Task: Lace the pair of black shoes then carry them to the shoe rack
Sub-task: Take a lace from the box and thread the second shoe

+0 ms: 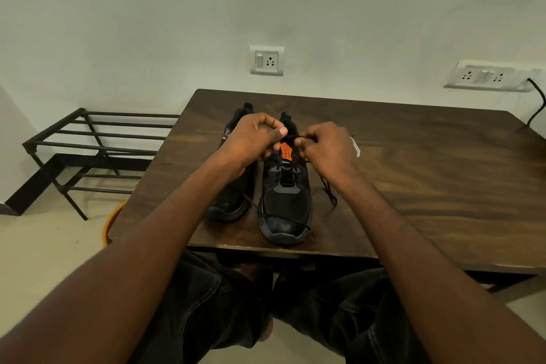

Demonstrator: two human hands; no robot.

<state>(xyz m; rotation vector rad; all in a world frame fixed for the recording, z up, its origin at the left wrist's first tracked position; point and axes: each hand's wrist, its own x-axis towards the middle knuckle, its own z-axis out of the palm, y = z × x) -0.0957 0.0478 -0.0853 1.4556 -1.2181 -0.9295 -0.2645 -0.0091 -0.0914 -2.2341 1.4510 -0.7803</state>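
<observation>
At the counter's (413, 156) near edge, left hand (254, 139) and right hand (325, 148) each pinch the lace (292, 138) taut over the right shoe's (285, 201) tongue, apparently tightening it, while the left shoe (233, 204) waits alongside and the rack (88, 142) stands far left.

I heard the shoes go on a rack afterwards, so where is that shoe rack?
The shoe rack stands on the floor at the left, against the wall, beside the wooden table.
</observation>
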